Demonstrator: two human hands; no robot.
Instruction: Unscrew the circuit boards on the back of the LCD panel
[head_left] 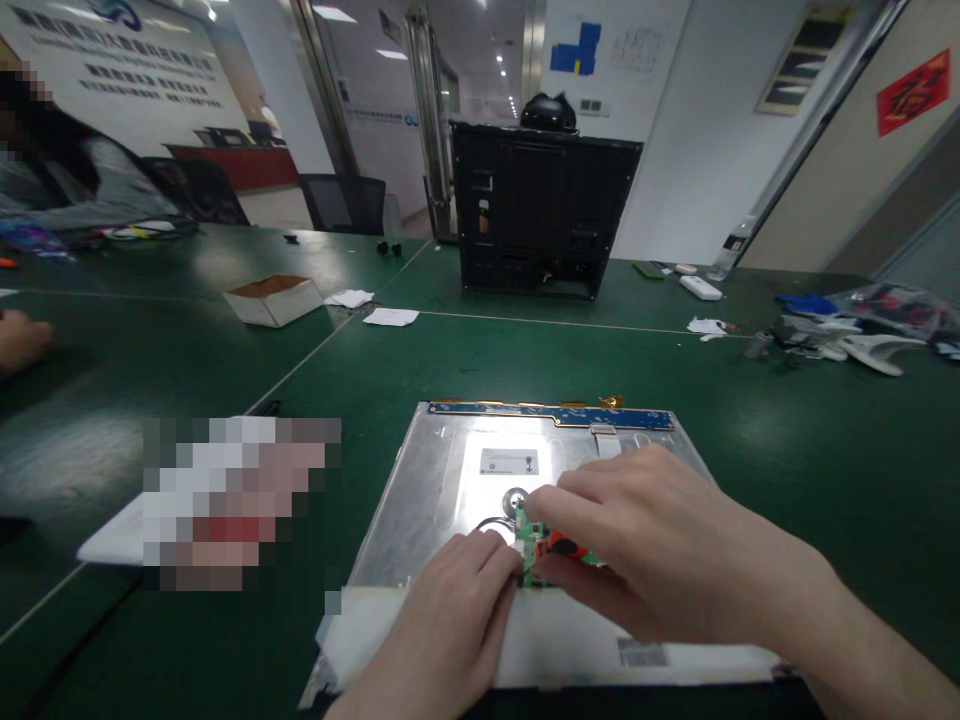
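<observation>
A flat display panel (420, 500) with a silvery metal back lies in front of me, with a blue circuit strip (510, 410) along its far edge. A small green circuit board (525, 540) sits over the panel's middle, partly covered by my fingers. My left hand (469, 590) is closed, its fingertips holding the left edge of the green board. My right hand (637, 540) closes around an orange-and-black screwdriver (562, 545) above the board; its tip is hidden. A round metal piece (515, 502) shows just beyond the board.
A black monitor housing (547, 210) stands across the green table (480, 350). An open box (274, 300) and papers (391, 317) lie to the left, plastic bags (892, 310) and a bottle (731, 248) to the right. Another person's hand (22, 340) rests at far left.
</observation>
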